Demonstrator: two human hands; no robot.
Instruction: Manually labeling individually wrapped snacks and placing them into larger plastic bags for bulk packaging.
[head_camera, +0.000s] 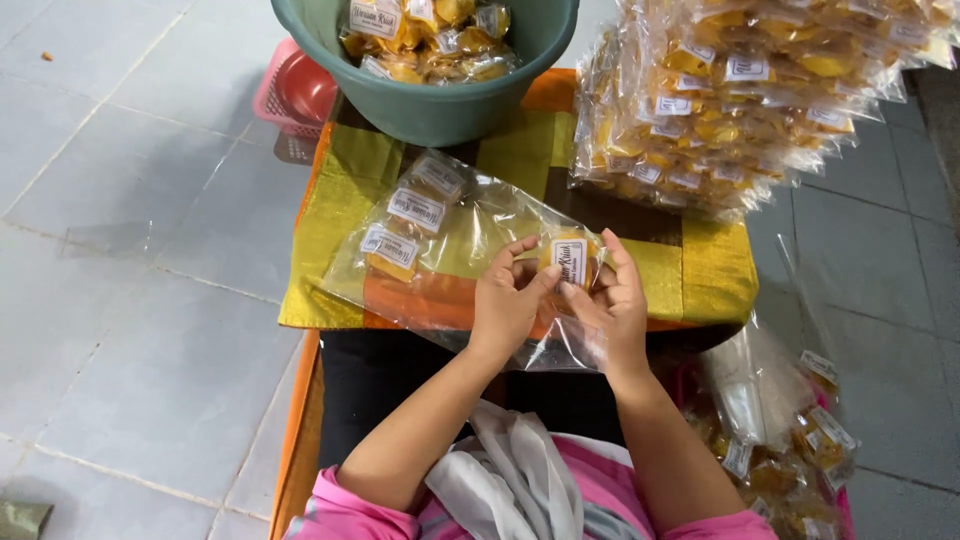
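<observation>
A long clear plastic bag (470, 250) lies across a low cloth-covered table (700, 275). Three small wrapped yellow snack packets (405, 225) with white labels sit inside its far end. My left hand (508, 300) and my right hand (610, 300) meet at the bag's near open end. Together they pinch one more labelled yellow snack packet (570, 258), which sits at the bag's mouth. Both hands also touch the plastic film.
A green tub (430, 105) full of the same packets stands at the table's far edge. A tall stack of filled bags (730, 110) lies at the right. More packets (800, 450) lie by my right side. A pink basket (290, 95) sits on the tiled floor.
</observation>
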